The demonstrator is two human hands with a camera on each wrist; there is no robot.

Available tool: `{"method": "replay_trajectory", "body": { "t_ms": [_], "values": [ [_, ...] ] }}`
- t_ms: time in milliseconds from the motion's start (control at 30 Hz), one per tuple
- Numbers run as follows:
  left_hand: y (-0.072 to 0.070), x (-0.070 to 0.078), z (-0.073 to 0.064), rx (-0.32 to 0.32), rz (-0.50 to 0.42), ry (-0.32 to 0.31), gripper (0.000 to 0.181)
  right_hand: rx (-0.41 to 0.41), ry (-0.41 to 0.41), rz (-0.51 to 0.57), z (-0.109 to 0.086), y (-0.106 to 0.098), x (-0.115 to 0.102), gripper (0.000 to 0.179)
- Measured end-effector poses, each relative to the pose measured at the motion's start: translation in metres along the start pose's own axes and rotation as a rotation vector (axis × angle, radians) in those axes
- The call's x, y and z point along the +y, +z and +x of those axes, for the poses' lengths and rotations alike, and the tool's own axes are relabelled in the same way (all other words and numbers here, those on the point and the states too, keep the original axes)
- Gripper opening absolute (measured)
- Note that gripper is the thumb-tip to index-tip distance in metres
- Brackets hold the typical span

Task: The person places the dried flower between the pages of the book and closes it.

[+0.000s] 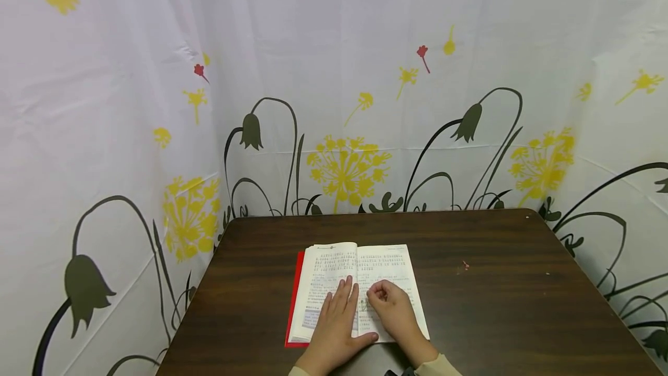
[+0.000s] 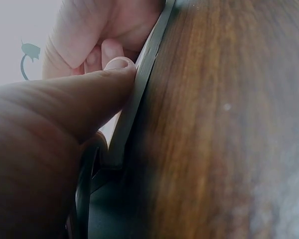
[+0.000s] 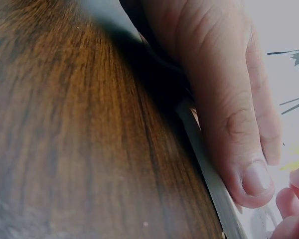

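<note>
An open book (image 1: 383,260) with printed pages and a red cover lies on the table. My left hand (image 1: 336,324) rests flat on its left page, fingers together, with the thumb reaching across the lower part of the right page. Over the right page, my right hand (image 1: 394,309) has its fingers curled in toward the thumb, and nothing shows between them. The left wrist view shows the left thumb (image 2: 97,89) at the book's edge, with the right hand's curled fingertips (image 2: 112,50) beyond. In the right wrist view the left thumb (image 3: 254,179) lies over the page edges.
The dark wood-grain table (image 1: 496,306) extends around the book on both sides. Small reddish bits (image 1: 465,266) lie to the book's right. A white curtain (image 1: 334,45) with flower prints hangs behind and beside the table.
</note>
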State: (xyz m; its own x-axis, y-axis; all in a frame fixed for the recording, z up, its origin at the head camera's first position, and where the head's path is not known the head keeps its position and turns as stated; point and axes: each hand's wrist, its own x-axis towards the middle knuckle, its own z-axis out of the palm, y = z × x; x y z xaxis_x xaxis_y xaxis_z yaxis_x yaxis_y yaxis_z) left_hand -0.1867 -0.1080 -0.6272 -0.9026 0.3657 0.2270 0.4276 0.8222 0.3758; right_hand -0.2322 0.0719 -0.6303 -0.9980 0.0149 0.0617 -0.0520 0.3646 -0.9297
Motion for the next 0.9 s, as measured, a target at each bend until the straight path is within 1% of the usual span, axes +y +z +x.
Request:
{"method": "replay_trajectory", "body": {
  "t_ms": [100, 233, 367, 533, 633, 800, 900],
  "values": [
    [-0.002, 0.001, 0.001, -0.02, 0.005, -0.012, 0.11, -0.005, 0.024, 0.008, 0.0, 0.0, -0.001, 0.01],
    [-0.003, 0.001, 0.001, -0.021, 0.0, -0.011, 0.109, -0.028, 0.057, 0.048, -0.002, 0.0, -0.003, 0.01],
    [-0.002, 0.001, 0.001, -0.024, -0.006, -0.013, 0.109, -0.062, 0.069, 0.097, -0.002, -0.001, -0.001, 0.011],
    [-0.001, 0.001, 0.001, -0.039, -0.001, -0.02, 0.109, -0.114, 0.072, 0.159, -0.004, -0.009, 0.004, 0.011],
    [0.0, 0.001, 0.002, -0.048, -0.004, -0.029, 0.109, -0.127, 0.078, 0.178, -0.005, -0.016, 0.006, 0.011],
    [0.0, 0.0, 0.002, -0.074, -0.015, -0.049, 0.111, -0.158, 0.076, 0.151, -0.008, -0.029, 0.005, 0.013],
    [-0.001, -0.001, 0.003, -0.084, -0.016, -0.053, 0.112, -0.18, 0.034, 0.064, -0.01, -0.041, 0.004, 0.02]
  ]
}}
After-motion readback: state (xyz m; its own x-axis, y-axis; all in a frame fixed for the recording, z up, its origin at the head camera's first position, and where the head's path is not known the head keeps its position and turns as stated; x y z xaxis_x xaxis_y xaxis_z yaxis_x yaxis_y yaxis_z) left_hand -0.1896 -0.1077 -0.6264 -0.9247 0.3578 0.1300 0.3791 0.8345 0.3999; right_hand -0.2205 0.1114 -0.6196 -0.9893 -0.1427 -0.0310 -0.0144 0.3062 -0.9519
